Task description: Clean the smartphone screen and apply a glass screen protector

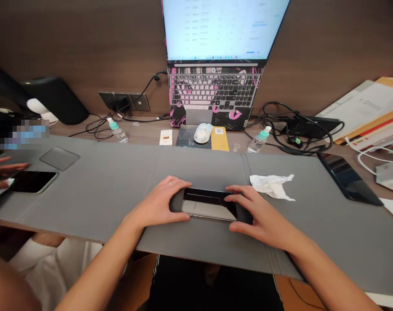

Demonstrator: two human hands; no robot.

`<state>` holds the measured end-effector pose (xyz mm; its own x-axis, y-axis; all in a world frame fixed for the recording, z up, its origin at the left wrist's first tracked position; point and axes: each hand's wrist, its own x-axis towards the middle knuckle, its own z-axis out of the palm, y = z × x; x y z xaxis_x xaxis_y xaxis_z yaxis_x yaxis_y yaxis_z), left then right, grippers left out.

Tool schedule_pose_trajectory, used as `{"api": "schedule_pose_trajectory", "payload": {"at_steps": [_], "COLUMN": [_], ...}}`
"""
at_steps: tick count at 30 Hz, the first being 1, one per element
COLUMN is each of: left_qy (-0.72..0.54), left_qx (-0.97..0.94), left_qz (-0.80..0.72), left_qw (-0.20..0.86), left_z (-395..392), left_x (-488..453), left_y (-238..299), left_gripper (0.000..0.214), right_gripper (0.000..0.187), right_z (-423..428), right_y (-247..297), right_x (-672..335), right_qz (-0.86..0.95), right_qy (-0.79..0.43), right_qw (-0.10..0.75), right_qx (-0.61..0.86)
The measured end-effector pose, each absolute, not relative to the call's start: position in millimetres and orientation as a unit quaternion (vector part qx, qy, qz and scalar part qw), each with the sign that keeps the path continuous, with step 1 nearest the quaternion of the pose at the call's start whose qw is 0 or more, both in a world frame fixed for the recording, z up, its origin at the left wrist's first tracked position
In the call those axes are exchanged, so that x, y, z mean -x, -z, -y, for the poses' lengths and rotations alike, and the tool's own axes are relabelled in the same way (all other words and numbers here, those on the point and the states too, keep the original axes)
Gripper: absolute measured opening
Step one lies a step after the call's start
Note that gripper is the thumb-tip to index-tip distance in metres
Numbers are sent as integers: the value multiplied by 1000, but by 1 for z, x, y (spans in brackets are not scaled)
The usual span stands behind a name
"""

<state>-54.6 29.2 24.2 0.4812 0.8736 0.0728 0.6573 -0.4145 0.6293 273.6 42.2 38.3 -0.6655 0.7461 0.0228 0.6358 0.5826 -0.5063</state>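
A smartphone [209, 206] lies flat and sideways on the grey desk mat, its dark, glossy screen facing up with a pale reflection in it. My left hand [166, 201] holds its left end, thumb along the near edge and fingers along the far edge. At the other end my right hand [250, 209] grips the phone, thumb on the near edge, with a fingertip over the screen's right part. A crumpled white tissue [272, 185] rests just beyond my right hand.
A laptop [216, 86] stands behind, with a mouse [203, 133] in front. Spray bottles [118, 131] [259, 139] flank it. At left, a co-worker's hand [4, 172] is by another phone [34, 181] and a clear screen protector [59, 158]. A black tray [350, 179] lies right.
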Motion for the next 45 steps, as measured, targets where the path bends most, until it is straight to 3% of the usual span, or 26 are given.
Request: {"api": "schedule_pose_trajectory", "payload": {"at_steps": [15, 35, 45], "left_qy": [-235, -234, -233], "left_qx": [-816, -803, -811], "left_qz": [-451, -462, -452], "left_qw": [276, 295, 288], "left_z": [-30, -32, -33], "left_x": [55, 55, 55], "left_y": [-24, -21, -20], "left_gripper": [67, 72, 66], "right_gripper": [37, 81, 75], "right_z": [-38, -54, -34], "right_y": [-46, -61, -56], "right_x": [-269, -186, -239], "right_qz": [877, 910, 893], "right_qy": [-223, -268, -222], "right_qw": [117, 39, 48], "right_qx": [408, 314, 389]}}
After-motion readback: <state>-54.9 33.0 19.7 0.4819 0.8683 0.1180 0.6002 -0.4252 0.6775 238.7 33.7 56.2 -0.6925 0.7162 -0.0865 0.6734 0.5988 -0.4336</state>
